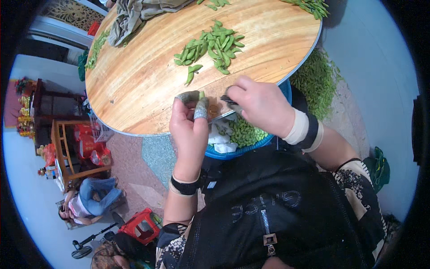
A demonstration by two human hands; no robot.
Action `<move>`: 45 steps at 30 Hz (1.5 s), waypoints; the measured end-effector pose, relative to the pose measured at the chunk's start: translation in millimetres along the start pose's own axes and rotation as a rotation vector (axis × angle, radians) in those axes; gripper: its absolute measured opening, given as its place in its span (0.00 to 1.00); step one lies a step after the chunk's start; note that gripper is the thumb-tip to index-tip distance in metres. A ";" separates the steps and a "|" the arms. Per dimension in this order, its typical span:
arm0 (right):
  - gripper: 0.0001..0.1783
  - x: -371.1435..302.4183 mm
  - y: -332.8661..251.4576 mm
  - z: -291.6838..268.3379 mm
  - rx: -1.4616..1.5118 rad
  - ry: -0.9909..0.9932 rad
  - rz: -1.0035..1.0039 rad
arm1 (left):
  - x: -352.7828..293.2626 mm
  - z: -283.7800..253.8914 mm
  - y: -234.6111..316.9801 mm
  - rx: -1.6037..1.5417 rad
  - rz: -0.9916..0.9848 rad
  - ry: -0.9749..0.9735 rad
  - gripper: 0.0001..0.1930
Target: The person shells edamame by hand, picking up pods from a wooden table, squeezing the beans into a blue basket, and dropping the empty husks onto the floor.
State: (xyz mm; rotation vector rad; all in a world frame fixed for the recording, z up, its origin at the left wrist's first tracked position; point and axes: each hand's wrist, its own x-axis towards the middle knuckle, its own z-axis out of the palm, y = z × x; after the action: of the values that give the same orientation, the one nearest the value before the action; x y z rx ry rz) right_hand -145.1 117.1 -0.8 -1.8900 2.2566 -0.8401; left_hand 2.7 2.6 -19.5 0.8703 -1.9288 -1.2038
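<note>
My left hand [189, 127] is at the near edge of the round wooden table [139, 85], its thumb and finger in grey wraps. A green edamame pod [202, 94] sticks up between those fingertips. To its right, my right hand [266, 107] is closed on a small dark tool [228, 100], mostly hidden by the fingers, so I cannot tell its exact kind. Beyond my hands lies a loose pile of edamame pods [219, 45]. Below the table edge, a blue basin [224, 155] holds green pods or beans [246, 133] and a white crumpled bag [222, 140].
A grey cloth [134, 20] and more pods lie at the table's far side. Cut green plants [318, 83] are heaped on the floor at right. To the left are a wooden chair [65, 148], a seated person [96, 197] and a red plastic stool [142, 227].
</note>
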 end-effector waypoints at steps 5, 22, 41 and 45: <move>0.11 -33.8 39.4 -36.9 -0.198 0.205 0.124 | -17.7 -4.6 11.0 -0.246 -0.130 -0.048 0.16; 0.13 -42.5 -0.4 -26.3 1.014 -0.299 0.508 | -47.8 9.3 27.0 0.257 0.409 -0.358 0.28; 0.23 -60.4 -7.0 -23.7 0.933 -0.273 0.326 | -47.4 5.4 17.3 -0.489 -0.428 -0.624 0.07; 0.24 -58.4 -5.0 -18.5 0.971 -0.321 0.269 | -50.5 5.7 12.8 -0.388 -0.299 -0.598 0.08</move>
State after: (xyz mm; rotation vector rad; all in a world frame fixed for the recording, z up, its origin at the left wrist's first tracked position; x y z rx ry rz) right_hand -134.3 177.6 0.8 -1.1319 1.4266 -1.1728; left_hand 22.8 51.1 -19.9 0.6452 -1.9302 -2.1245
